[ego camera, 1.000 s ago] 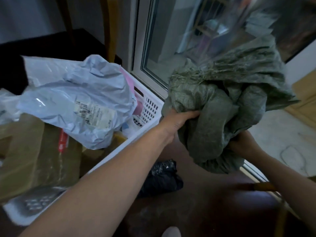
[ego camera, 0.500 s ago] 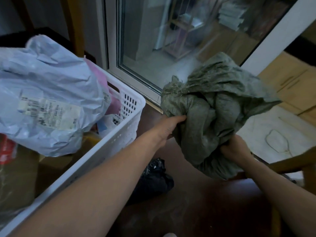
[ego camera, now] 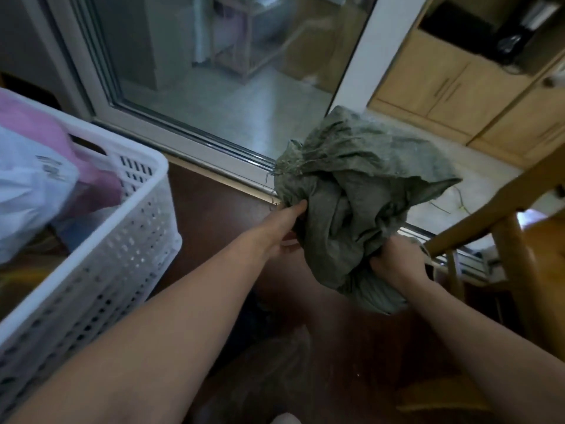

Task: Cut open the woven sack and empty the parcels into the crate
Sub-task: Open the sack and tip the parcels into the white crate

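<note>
A crumpled grey-green woven sack (ego camera: 351, 191) hangs bunched up in mid-air in front of me, above the dark floor. My left hand (ego camera: 282, 229) grips its left side. My right hand (ego camera: 397, 263) clutches its lower right part from below. The sack looks limp, with frayed threads at its top edge. The white perforated crate (ego camera: 122, 240) stands at the left, holding parcels: a white plastic mailer (ego camera: 33, 191) and a pink one (ego camera: 39, 127) show over its rim.
A sliding glass door (ego camera: 214, 71) with a metal track runs behind the sack. A wooden chair (ego camera: 495, 228) stands at the right, close to my right hand. Wooden cabinets (ego camera: 458, 96) line the far right. A clear plastic bag (ego camera: 275, 362) lies on the floor below.
The view has swung right, so the crate and parcels slid to the left edge. Both hands keep holding the bunched sack, now nearer the chair.
</note>
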